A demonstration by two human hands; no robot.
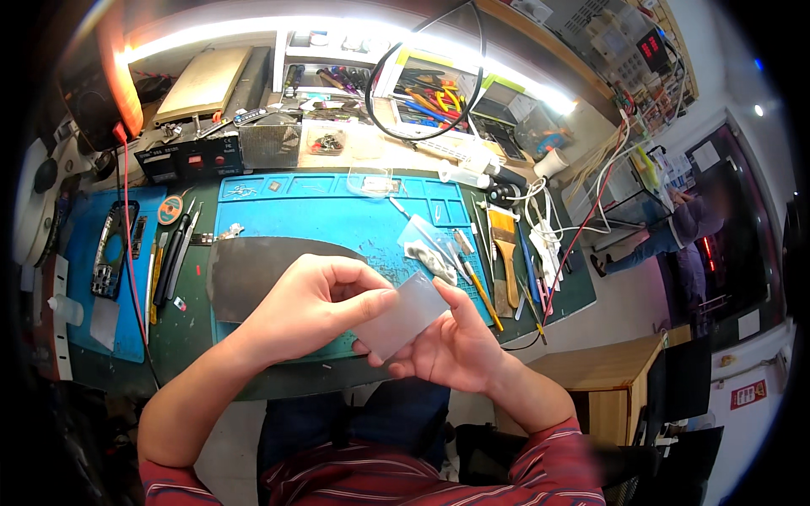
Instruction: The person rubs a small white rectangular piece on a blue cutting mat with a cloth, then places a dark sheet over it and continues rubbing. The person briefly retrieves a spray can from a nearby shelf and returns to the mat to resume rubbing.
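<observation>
The person holds a pale, translucent rectangular sheet (411,314) between both hands, above the near edge of a blue work mat (337,215). The left hand (310,305) is curled, its thumb and forefinger pinched onto the sheet's left side. The right hand (451,344) lies palm up beneath the sheet, its fingers cradling the lower edge and its thumb resting against the right side. Both hands grasp the sheet, which tilts up toward the right.

Just behind the grip, partly hidden by the left hand, a dark grey flat panel (261,270) lies on the mat. Beyond the grip and slightly right, a small clear bag (426,240) with a crumpled white wipe (429,257) rests on the mat. Right of the grip, a wooden-handled brush (504,253) and several slim hand tools (477,278) lie side by side. Far left of the grip, a row of pens and tweezers (173,253) lies near a stripped phone frame (111,249) on a second blue mat. Well behind it, a black bench instrument (190,158) stands at the back of the bench.
</observation>
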